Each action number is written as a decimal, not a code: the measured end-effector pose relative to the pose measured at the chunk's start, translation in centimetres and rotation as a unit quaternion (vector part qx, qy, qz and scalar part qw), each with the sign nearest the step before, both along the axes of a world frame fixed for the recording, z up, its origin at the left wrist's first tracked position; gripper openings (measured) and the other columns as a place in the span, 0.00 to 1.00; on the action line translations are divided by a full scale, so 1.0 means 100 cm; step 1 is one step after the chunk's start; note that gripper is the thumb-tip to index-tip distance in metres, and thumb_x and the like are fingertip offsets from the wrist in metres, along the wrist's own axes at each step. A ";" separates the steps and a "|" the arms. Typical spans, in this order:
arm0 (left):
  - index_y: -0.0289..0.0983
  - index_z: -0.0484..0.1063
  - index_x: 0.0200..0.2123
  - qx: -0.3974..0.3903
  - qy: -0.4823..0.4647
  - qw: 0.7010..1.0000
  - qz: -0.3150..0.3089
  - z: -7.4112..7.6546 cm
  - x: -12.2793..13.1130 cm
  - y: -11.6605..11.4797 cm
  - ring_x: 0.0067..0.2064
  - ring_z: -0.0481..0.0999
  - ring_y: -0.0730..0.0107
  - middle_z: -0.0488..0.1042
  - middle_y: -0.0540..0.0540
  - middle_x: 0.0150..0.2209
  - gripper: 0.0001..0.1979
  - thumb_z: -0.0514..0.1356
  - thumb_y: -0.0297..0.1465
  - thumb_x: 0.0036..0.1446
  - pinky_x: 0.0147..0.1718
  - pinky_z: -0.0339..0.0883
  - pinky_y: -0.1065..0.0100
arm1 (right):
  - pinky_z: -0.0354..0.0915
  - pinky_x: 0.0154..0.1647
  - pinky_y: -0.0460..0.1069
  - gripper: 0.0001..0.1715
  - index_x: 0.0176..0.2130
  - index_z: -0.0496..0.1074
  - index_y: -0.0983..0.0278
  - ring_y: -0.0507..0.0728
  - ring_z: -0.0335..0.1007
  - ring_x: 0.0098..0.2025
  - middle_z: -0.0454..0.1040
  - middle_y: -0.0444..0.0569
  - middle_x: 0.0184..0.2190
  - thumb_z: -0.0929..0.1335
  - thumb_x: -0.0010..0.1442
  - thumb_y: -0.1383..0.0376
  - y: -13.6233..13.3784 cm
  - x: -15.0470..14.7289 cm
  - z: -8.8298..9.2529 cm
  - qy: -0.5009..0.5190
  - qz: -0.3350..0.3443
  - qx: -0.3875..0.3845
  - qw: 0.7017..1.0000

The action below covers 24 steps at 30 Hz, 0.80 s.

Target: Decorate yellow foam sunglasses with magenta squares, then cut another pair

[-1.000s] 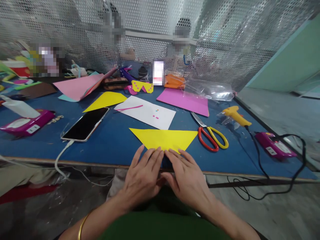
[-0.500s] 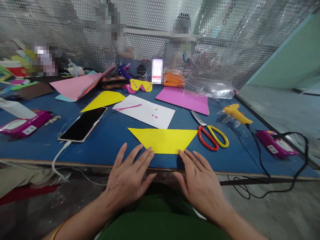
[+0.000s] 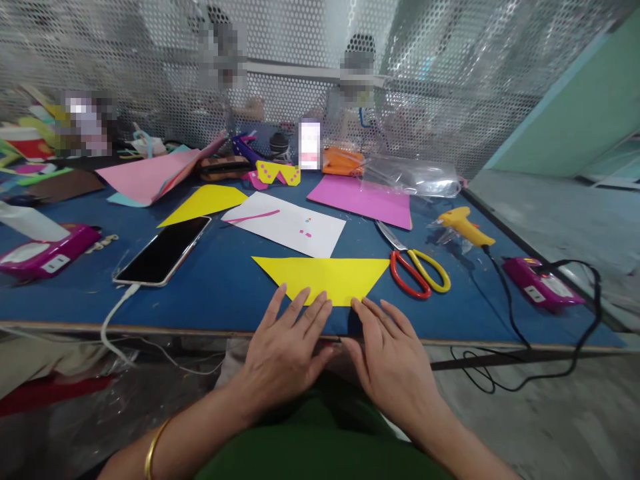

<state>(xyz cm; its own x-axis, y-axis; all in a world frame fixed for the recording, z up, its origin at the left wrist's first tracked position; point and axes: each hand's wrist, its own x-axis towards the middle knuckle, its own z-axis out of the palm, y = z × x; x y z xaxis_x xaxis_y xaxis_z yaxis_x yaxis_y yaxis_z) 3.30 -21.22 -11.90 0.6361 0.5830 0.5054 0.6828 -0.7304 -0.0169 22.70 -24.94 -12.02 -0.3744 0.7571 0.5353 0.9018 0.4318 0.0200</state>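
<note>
Yellow sheet [image 3: 320,273], one: flat on the blue table [image 3: 200,308], near middle. Your left hand [image 3: 285,343]: fingers spread, grasping nothing, fingertips on its near edge. Your right hand [image 3: 395,347]: likewise, near right corner. Scissors [image 3: 409,275]: just right.

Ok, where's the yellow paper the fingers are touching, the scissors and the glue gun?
Yellow paper [image 3: 326,275]: head view, its middle.
Scissors [image 3: 398,243]: head view, metal just above the handles.
Glue gun [image 3: 465,225]: head view, its yellow body.

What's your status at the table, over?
Left hand, right hand touching near edge of yellow paper. Paper on blue table. Scissors beside paper's right corner.
</note>
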 end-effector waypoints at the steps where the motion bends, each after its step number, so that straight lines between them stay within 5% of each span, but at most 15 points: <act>1: 0.30 0.71 0.58 0.007 -0.003 1.000 0.001 0.001 -0.003 0.000 0.59 0.71 0.47 0.73 0.41 0.58 0.25 0.56 0.40 0.64 0.68 0.32 0.50 | 0.62 0.58 0.61 0.25 0.52 0.70 0.82 0.66 0.74 0.51 0.78 0.66 0.48 0.61 0.69 0.63 0.001 0.000 0.001 -0.001 0.002 0.002 1.000; 10: 0.29 0.70 0.57 0.050 0.002 0.995 0.087 0.002 -0.049 -0.007 0.57 0.72 0.38 0.77 0.36 0.54 0.28 0.61 0.42 0.59 0.64 0.42 0.38 | 0.68 0.53 0.60 0.21 0.50 0.72 0.82 0.65 0.77 0.47 0.80 0.66 0.43 0.62 0.68 0.67 0.005 0.003 0.005 -0.050 0.017 0.031 0.998; 14: 0.32 0.73 0.54 0.046 -0.106 0.987 0.108 0.003 -0.061 -0.014 0.51 0.77 0.49 0.80 0.36 0.49 0.20 0.62 0.34 0.59 0.57 0.62 0.49 | 0.70 0.50 0.59 0.15 0.46 0.75 0.78 0.63 0.78 0.41 0.81 0.62 0.38 0.63 0.62 0.76 0.020 0.007 0.016 -0.101 0.051 0.031 0.993; 18: 0.39 0.79 0.40 -0.098 -0.256 0.955 0.112 0.013 -0.055 -0.020 0.40 0.81 0.62 0.83 0.45 0.38 0.08 0.61 0.31 0.61 0.41 0.72 0.65 | 0.71 0.40 0.58 0.16 0.42 0.78 0.75 0.63 0.76 0.34 0.80 0.60 0.35 0.66 0.55 0.78 0.038 0.005 0.034 -0.165 0.090 0.000 0.982; 24: 0.43 0.82 0.29 -0.375 -0.331 0.851 0.156 0.043 -0.040 -0.007 0.32 0.79 0.64 0.82 0.49 0.29 0.09 0.62 0.36 0.57 0.31 0.69 0.72 | 0.67 0.34 0.56 0.11 0.31 0.79 0.66 0.60 0.72 0.28 0.79 0.56 0.28 0.68 0.54 0.77 0.049 -0.004 0.035 -0.244 0.141 0.005 0.960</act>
